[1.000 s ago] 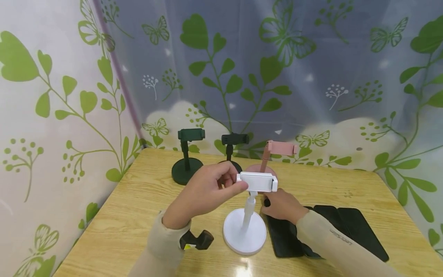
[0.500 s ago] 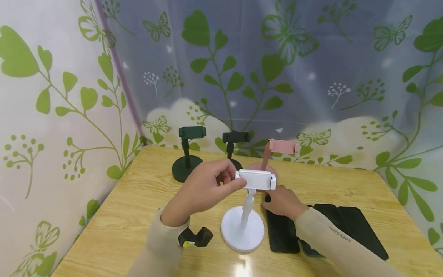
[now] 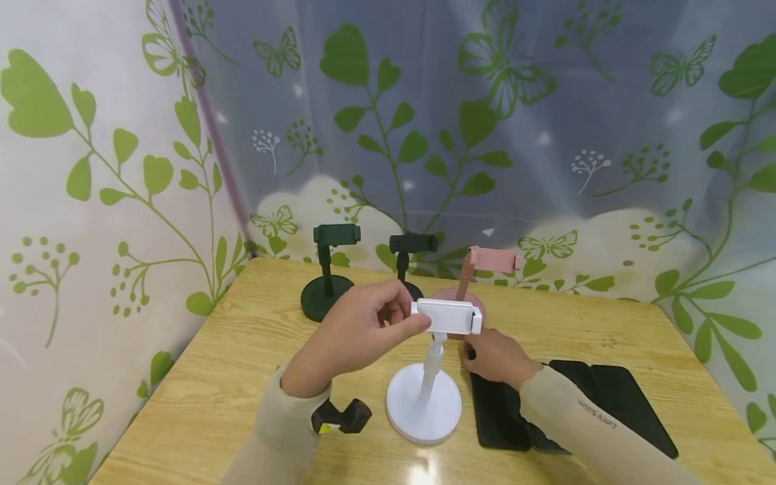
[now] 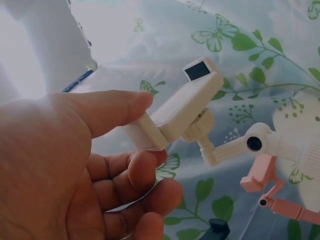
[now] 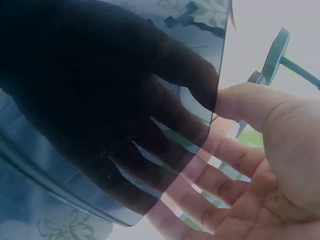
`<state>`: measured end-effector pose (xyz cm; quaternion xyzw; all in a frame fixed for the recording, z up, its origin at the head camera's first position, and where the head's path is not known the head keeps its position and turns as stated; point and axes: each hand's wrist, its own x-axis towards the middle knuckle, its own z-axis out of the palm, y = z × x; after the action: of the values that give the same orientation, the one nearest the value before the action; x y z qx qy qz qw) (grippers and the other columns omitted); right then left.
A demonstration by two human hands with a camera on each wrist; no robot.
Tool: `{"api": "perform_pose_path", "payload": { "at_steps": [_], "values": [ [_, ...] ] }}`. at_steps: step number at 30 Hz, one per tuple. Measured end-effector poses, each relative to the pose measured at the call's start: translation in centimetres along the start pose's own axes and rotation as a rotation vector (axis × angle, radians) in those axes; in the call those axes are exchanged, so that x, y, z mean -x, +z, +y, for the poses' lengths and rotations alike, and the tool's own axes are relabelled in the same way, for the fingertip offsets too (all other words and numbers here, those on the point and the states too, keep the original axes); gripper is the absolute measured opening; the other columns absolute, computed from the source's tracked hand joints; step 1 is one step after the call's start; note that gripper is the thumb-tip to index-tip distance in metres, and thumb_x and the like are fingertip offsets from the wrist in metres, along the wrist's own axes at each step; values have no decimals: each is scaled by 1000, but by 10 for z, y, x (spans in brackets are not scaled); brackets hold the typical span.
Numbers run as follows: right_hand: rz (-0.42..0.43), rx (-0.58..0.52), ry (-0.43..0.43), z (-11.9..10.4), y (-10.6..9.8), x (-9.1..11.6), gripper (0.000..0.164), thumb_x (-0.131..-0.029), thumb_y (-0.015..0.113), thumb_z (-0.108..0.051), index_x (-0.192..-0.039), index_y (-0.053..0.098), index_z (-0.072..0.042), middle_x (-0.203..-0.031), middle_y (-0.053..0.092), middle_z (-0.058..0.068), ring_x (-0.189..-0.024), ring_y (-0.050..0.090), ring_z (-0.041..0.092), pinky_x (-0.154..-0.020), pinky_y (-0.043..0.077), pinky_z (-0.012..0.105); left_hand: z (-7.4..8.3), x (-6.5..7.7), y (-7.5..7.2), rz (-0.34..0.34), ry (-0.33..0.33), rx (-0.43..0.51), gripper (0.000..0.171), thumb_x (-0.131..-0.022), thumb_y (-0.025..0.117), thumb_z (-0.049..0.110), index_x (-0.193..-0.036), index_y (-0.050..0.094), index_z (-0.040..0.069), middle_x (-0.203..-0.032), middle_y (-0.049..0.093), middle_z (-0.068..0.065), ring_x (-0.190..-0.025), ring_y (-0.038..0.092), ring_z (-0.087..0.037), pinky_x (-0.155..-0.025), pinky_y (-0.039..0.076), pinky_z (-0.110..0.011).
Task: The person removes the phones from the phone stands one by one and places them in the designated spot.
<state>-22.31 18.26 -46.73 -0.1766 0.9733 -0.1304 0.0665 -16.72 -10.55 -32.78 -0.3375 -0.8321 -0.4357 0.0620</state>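
Note:
My left hand (image 3: 364, 330) pinches one end of the holder of a white phone stand (image 3: 424, 404), thumb above and fingers below. The holder's clamp (image 4: 187, 102) tilts in the left wrist view. Its round base rests on the wooden table, near the middle. My right hand (image 3: 498, 357) grips the far end of a black smartphone (image 3: 500, 414) lying flat just right of the stand. The smartphone's glossy screen (image 5: 75, 100) mirrors the hand in the right wrist view, with the thumb and fingertips along its edges.
Behind stand a dark green phone stand (image 3: 327, 296), a black phone stand (image 3: 413, 242) and a pink phone stand (image 3: 496, 260). More black phones (image 3: 636, 404) lie side by side at the right, partly under my right sleeve. A patterned curtain (image 3: 424, 168) closes the back of the table.

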Motion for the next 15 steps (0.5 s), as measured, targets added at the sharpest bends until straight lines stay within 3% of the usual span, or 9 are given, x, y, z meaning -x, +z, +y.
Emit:
{"api": "perform_pose_path", "payload": {
  "at_steps": [4,8,12,15],
  "values": [
    [6,-18,-29,-2,-7,3,19,-92,75,-12,-107,63,-12,-88,62,-1,-74,56,17,-66,47,39,-1,-1,1,5,8,0,19,-98,73,39,-93,63,24,-75,58,9,-67,54,-10,-60,46,-29],
    [108,-63,-50,-9,-25,12,31,-95,70,-13,-126,65,-9,-101,69,5,-79,62,17,-68,50,40,-2,-2,1,2,14,21,19,-98,74,37,-93,63,22,-76,58,9,-67,54,-10,-60,47,-29],
    [376,-177,-102,-28,-56,34,18,-97,62,-5,-112,70,-12,-96,68,0,-74,57,13,-63,46,35,-3,-2,1,-14,36,56,18,-97,75,34,-94,64,20,-76,58,8,-64,52,-10,-58,46,-28],
    [639,-297,-237,-49,-79,57,23,-95,56,6,-96,67,-14,-85,63,-3,-72,53,10,-65,46,28,-5,-3,2,-31,46,80,16,-98,75,31,-94,63,20,-76,57,7,-62,50,-12,-57,43,-27]
  ]
}}
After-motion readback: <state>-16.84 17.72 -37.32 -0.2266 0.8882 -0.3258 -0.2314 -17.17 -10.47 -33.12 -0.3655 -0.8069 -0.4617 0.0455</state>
